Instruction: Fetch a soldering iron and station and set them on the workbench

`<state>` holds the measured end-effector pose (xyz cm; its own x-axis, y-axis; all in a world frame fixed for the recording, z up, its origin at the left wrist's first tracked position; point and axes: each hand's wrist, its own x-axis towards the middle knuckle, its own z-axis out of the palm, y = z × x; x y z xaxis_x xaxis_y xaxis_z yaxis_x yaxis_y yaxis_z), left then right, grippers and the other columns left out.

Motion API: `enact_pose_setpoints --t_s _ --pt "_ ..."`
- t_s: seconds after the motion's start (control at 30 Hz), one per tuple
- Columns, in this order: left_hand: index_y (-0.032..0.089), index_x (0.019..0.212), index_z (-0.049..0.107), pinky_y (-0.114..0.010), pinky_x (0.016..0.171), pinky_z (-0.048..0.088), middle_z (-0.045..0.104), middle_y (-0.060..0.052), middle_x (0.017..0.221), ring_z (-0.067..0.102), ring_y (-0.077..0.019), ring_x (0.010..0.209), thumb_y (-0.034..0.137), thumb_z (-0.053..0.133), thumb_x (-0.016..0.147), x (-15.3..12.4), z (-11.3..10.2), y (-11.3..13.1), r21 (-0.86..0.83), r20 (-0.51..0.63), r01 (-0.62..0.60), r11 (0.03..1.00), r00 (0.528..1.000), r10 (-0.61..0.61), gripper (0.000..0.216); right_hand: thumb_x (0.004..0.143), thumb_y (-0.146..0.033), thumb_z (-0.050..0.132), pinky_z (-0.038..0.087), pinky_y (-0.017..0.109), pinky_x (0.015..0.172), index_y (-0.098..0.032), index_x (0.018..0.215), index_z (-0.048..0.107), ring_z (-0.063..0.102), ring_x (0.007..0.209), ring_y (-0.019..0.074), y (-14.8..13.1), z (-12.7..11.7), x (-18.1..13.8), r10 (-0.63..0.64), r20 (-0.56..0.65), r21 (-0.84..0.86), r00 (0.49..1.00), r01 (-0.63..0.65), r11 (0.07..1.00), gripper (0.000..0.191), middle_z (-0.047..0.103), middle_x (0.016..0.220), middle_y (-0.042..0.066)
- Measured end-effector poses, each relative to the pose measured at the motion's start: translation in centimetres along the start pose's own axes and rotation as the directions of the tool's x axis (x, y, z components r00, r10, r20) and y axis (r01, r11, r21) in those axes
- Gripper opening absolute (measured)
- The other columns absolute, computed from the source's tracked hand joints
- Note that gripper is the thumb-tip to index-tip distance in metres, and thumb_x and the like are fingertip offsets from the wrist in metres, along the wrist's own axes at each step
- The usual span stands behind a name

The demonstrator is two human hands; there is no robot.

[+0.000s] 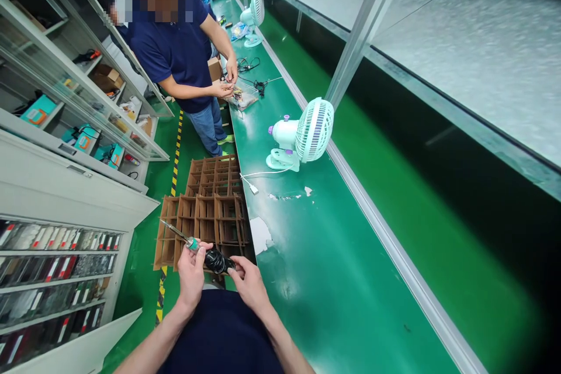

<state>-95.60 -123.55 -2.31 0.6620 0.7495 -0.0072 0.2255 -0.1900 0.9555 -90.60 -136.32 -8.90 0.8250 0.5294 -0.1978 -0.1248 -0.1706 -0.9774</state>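
My left hand (191, 272) is closed round the teal collar of a soldering iron (180, 234), whose thin metal tip points up and left. My right hand (248, 280) grips the iron's black handle (218, 260) from the right. Both hands are held close to my body, over the near edge of a cardboard divider grid (205, 210) that stands on the floor beside the green bench (315, 257).
A mint clip fan (302, 135) stands on the bench with its white cable and plug (253, 189). A second fan (253, 14) is farther back. A person in a dark blue shirt (177, 47) works at a clear tray (243, 96). Shelving (56, 198) lines the left.
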Motion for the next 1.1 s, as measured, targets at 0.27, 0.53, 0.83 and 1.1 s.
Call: enact_pose_setpoints --t_s 0.27,0.53,0.83,1.1 --pt "0.014 0.089 0.063 -0.034 0.08 0.053 0.075 -0.011 0.086 0.07 -0.0222 0.083 0.048 0.062 0.083 -0.5 0.3 -0.1 -0.004 0.011 0.003 1.0 1.0 -0.003 0.035 0.073 -0.023 0.056 0.05 0.032 0.064 -0.017 0.08 0.064 0.055 0.062 0.0167 0.5 0.1 -0.7 0.022 -0.047 -0.067 0.999 -0.025 0.997 0.012 0.061 0.068 0.004" --pt "0.015 0.089 0.063 -0.033 0.08 0.052 0.074 -0.011 0.087 0.07 -0.0212 0.082 0.049 0.061 0.083 -0.5 0.7 0.3 -0.01 0.008 0.011 1.0 1.0 -0.011 0.034 0.075 -0.024 0.054 0.053 0.029 0.068 -0.016 0.094 0.066 0.061 0.068 0.0156 -0.3 -1.3 -0.9 -0.001 0.054 0.013 0.999 0.001 1.0 0.024 0.066 0.076 0.003" --pt "0.015 0.088 0.062 -0.033 0.082 0.051 0.074 -0.011 0.087 0.07 -0.0214 0.083 0.045 0.062 0.084 -0.3 1.1 0.5 -0.023 0.039 0.016 1.0 0.999 -0.015 0.031 0.077 -0.031 0.056 0.051 0.028 0.063 -0.016 0.091 0.067 0.056 0.062 0.014 -0.4 -1.7 -1.0 -0.001 -0.002 0.038 1.0 0.001 0.999 0.023 0.062 0.071 0.002" --pt "0.016 0.087 0.06 -0.033 0.081 0.053 0.073 -0.009 0.084 0.071 -0.021 0.082 0.038 0.064 0.082 0.1 1.7 1.8 -0.033 0.077 0.053 0.998 0.996 -0.051 0.023 0.076 -0.043 0.061 0.05 0.034 0.072 -0.015 0.092 0.063 0.055 0.068 0.0172 0.8 -0.3 -0.9 0.104 -0.061 0.122 0.993 -0.096 0.988 0.032 0.062 0.078 0.007"
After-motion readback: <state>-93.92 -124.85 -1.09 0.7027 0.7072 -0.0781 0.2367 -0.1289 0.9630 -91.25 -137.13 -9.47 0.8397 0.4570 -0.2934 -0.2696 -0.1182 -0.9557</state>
